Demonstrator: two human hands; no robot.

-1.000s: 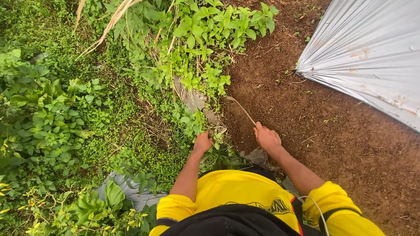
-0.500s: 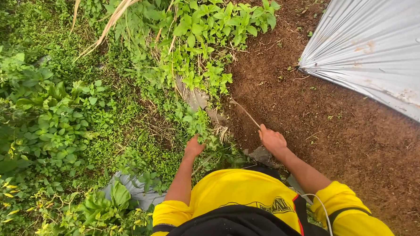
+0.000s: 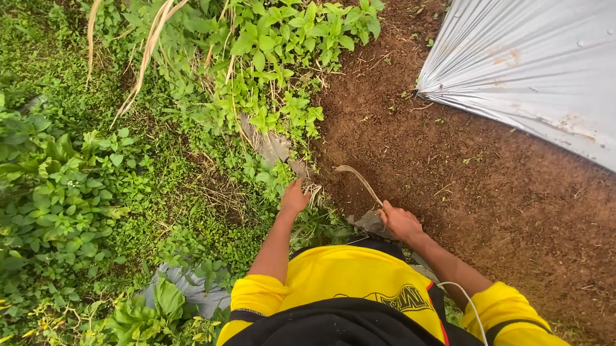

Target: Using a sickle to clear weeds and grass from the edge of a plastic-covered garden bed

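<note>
Bare brown soil (image 3: pixel 460 173) meets weeds (image 3: pixel 271 61); left hand (image 3: pixel 294 197), fingers bunched, clutches a weed tuft taut while right hand (image 3: pixel 401 223) fists a curved sickle (image 3: pixel 356 178) at its base.

Sickle (image 3: pixel 360 183): thin curved blade, pale brown, rising toward 11 o'clock from the right fist, tip arching over bare soil. Weed tuft (image 3: pixel 312 191): dry, straw-coloured stems at the soil edge, just at 3 o'clock of the left fingers, touching them.

Green weeds (image 3: pixel 257 60), brown soil (image 3: pixel 473 194), silvery-grey plastic sheet (image 3: pixel 555 66), yellow sleeves (image 3: pixel 254 295).
</note>
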